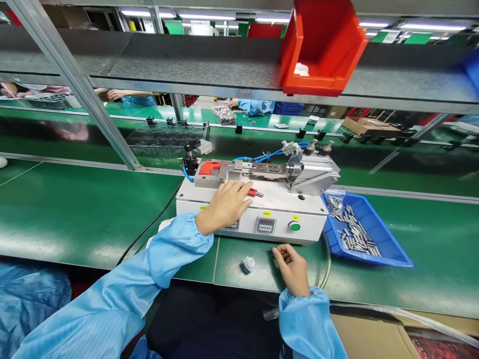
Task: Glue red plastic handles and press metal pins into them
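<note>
So, clock centered on the white machine, 12 pointing away from the person. The left hand is reaching over the top of it from around 8 o'clock, fingers pretty straight and side by side, thumb spread off from them. A small red piece with two metal prongs pokes out right by those fingertips, near the middle of the clock, prongs aimed at about 3. Can't tell if the fingers are actually pinching it or it's just lying there.

Right hand is down at 5, near the table's edge, fingers curled in with thumb and forefinger close together. Can't see whether there's anything inside.

Another bigger red piece sits up on the machine at 10. Little bottle on the green table at 6, just left of the right hand. Between 3 and 4 there's a blue tray with loose metal pins. Red bin on the shelf at 1.
</note>
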Demonstrator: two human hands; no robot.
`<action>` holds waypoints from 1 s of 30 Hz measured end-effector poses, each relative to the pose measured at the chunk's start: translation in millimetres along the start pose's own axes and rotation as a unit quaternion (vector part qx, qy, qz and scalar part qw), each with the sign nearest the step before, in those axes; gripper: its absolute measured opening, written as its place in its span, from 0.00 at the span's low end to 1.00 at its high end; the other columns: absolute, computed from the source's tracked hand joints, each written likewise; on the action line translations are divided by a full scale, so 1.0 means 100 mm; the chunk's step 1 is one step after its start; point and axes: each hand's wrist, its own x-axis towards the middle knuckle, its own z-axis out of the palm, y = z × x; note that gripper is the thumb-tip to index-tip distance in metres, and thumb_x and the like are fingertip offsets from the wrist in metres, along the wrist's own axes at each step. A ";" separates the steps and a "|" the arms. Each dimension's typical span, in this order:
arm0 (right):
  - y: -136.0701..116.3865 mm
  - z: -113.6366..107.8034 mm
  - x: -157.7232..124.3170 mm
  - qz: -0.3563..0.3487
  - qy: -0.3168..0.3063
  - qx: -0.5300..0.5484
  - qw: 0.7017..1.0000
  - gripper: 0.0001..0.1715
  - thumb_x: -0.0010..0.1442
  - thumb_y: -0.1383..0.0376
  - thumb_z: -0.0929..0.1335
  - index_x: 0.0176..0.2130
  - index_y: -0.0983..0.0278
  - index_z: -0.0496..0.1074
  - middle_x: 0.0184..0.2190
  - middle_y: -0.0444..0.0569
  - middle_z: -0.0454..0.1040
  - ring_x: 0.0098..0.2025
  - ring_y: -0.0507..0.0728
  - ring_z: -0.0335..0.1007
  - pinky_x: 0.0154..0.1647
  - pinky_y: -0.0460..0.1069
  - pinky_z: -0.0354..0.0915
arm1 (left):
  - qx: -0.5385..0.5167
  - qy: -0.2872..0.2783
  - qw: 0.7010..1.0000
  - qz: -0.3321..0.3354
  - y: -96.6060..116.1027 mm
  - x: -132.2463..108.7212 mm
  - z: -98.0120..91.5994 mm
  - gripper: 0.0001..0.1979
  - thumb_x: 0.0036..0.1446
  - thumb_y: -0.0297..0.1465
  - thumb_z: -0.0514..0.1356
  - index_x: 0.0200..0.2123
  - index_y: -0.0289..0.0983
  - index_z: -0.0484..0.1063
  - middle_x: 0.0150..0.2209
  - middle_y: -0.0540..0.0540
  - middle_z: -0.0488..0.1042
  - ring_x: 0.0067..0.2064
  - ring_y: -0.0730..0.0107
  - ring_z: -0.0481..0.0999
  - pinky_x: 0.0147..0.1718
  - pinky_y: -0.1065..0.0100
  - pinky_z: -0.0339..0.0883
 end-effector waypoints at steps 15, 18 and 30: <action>0.02 -0.01 0.01 0.013 -0.007 0.000 1.000 0.34 0.61 0.34 0.67 0.29 0.60 0.72 0.19 0.43 0.67 0.22 0.54 0.61 0.26 0.49 0.62 | -0.546 -0.014 0.819 -0.177 -0.31 -1.28 -0.61 0.18 0.73 0.41 0.60 0.57 0.38 0.78 0.49 0.39 0.81 0.46 0.59 0.81 0.43 0.64 0.75; 0.00 -0.01 0.06 0.032 -0.002 -0.014 0.999 0.34 0.57 0.33 0.68 0.29 0.60 0.73 0.21 0.45 0.70 0.22 0.55 0.63 0.26 0.49 0.64 | -0.639 0.019 0.712 -0.292 -0.49 -1.64 -0.68 0.21 0.70 0.45 0.63 0.56 0.36 0.79 0.46 0.39 0.82 0.34 0.66 0.80 0.32 0.67 0.73; -0.25 0.04 0.16 0.152 -0.014 -0.058 0.987 0.27 0.42 0.38 0.69 0.26 0.58 0.73 0.22 0.47 0.72 0.25 0.59 0.67 0.32 0.53 0.66 | -0.649 0.086 0.652 -0.382 -0.64 -2.03 -0.53 0.24 0.67 0.44 0.66 0.59 0.34 0.77 0.49 0.36 0.83 0.30 0.70 0.78 0.30 0.68 0.71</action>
